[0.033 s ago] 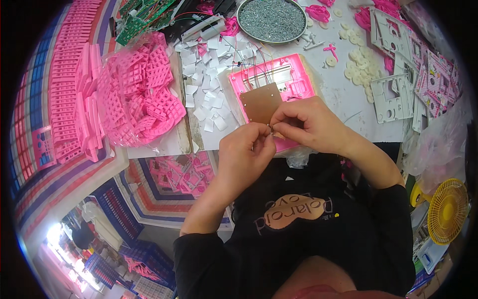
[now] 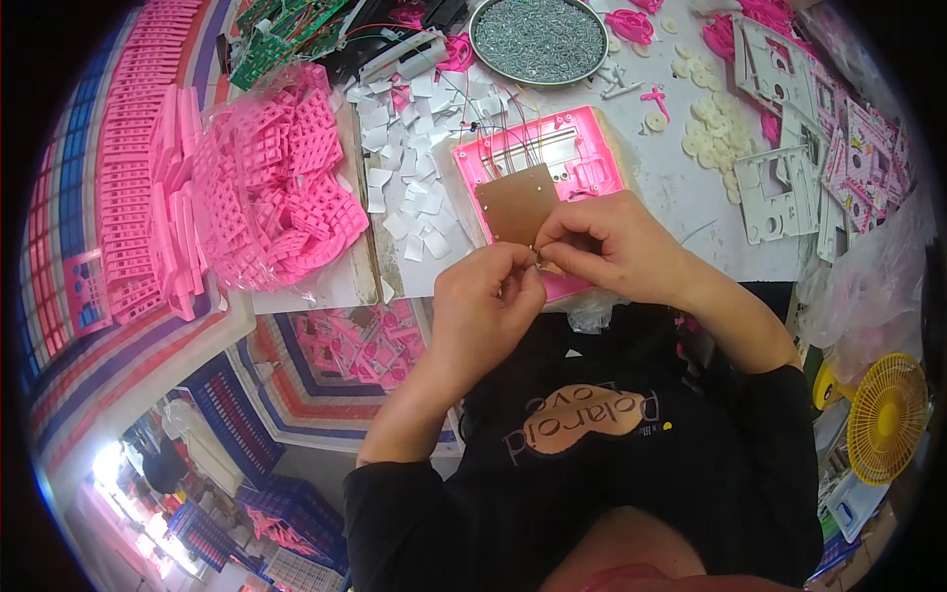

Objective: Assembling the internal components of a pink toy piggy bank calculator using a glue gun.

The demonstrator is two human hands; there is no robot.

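Note:
A pink plastic housing (image 2: 604,170) lies on the work table in front of me, with a brown circuit board (image 2: 515,202) resting over its left part. Thin wires (image 2: 498,133) run up from the board past the housing's far edge. My left hand (image 2: 488,296) and my right hand (image 2: 617,247) meet at the board's near edge. Both are closed in a pinch, thumb against forefinger. Between the fingertips sits something tiny, perhaps a wire end, too small to make out.
A round tray of screws (image 2: 540,41) stands beyond the housing. White paper pieces (image 2: 419,197) are scattered to its left, near a bag of pink grid parts (image 2: 281,187). To the right lie cream discs (image 2: 712,128) and grey plastic frames (image 2: 774,197). A yellow fan (image 2: 888,419) is at lower right.

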